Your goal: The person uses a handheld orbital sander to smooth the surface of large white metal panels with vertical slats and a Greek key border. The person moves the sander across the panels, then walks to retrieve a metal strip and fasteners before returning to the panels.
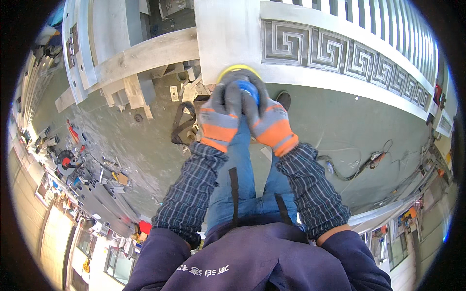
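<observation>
A: Start with the biggest thing. What fills the top of the view?

B: A large grey metal gate panel [233, 43], lying flat from twelve o'clock round to three, with a band of square-spiral fretwork [340, 51] and vertical bars beyond it. Its near edge runs just above the hands.

A: And below that?

B: A grey concrete floor [340, 131]. A cable [357, 167] trails across it at three o'clock, and timber trestles [138, 72] carry more metalwork at ten o'clock.

A: The hands?

B: Both gloved in grey and orange, close together at the centre. The left hand [219, 121] and right hand [272, 123] are wrapped round a blue-bodied power tool [248, 89]; the fingers are curled tight over its top, touching each other. A yellow disc rim [238, 69] shows at twelve o'clock of the gloves, resting on the panel's edge.

A: How would you judge it's best handled?

B: I'd keep both hands clamped as they are, hold the disc flat to the metal so it doesn't dig in, press evenly, and keep the tool clear of the jeans directly beneath it. The dangling strap [182, 123] at nine o'clock wants watching too.
</observation>
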Motion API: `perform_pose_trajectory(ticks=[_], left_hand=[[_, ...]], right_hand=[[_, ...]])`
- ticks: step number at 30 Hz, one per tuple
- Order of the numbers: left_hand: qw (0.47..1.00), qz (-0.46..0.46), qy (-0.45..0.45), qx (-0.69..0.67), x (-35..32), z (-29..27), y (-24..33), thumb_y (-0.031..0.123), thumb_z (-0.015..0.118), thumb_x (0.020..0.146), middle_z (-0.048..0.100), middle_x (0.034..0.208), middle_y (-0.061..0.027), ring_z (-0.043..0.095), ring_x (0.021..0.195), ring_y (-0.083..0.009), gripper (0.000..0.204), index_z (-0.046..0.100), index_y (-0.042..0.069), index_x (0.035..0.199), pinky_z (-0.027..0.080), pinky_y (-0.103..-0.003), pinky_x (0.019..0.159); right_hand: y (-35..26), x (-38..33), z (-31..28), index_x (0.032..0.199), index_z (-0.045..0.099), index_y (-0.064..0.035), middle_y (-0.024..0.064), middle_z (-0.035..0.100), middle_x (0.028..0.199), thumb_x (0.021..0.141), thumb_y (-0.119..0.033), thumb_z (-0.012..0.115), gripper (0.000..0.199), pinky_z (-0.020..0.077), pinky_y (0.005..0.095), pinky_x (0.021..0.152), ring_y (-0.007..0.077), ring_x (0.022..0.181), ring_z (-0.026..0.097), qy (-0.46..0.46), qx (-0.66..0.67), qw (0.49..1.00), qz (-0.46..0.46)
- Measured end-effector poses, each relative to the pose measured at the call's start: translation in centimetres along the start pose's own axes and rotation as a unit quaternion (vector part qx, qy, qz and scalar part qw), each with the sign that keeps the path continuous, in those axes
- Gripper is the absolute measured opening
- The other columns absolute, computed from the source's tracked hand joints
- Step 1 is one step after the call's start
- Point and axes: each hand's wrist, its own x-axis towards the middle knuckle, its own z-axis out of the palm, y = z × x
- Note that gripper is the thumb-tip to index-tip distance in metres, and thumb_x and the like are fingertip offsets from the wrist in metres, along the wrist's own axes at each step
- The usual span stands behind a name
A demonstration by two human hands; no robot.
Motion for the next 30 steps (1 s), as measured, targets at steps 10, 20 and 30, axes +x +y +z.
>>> perform_pose_trajectory(ticks=[10, 20, 30], left_hand=[[0.996, 0.039, 0.022, -0.083, 0.0, 3.0, -0.2, 0.038, 0.059, 0.107, 0.075, 0.093, -0.0231, 0.074, 0.086, -0.0419, 0.037, 0.07, 0.005, 0.117, 0.059, -0.047, 0.072], [0.973, -0.024, 0.054, -0.224, 1.1, 1.1, 0.9, 0.038, 0.055, 0.108, 0.073, 0.098, -0.0254, 0.074, 0.087, -0.0391, 0.039, 0.068, 0.001, 0.113, 0.058, -0.047, 0.075], [0.989, 0.035, -0.029, -0.143, -0.7, 6.9, 2.1, 0.032, 0.066, 0.102, 0.075, 0.098, -0.0202, 0.076, 0.092, -0.0368, 0.03, 0.07, 0.006, 0.117, 0.06, -0.043, 0.076]], right_hand=[[1.1, -0.6, -2.8, 0.146, 0.05, -0.0081, 0.0269, 0.073, 0.102, 0.105, -0.052, 0.049, 0.06, 0.057, 0.0519, 0.081, 0.0451, 0.093, 0.071, -0.029, -0.064, 0.996, 0.045], [-0.3, 1.0, -2.0, 0.135, 0.058, -0.0088, 0.0252, 0.074, 0.104, 0.105, -0.043, 0.054, 0.046, 0.0572, 0.0512, 0.079, 0.0462, 0.094, 0.071, -0.022, -0.129, 0.989, -0.066], [4.2, -2.8, -6.2, 0.147, 0.052, -0.0046, 0.0265, 0.073, 0.111, 0.108, -0.039, 0.054, 0.052, 0.0568, 0.0466, 0.088, 0.043, 0.102, 0.072, 0.029, -0.045, 0.999, 0.002]])
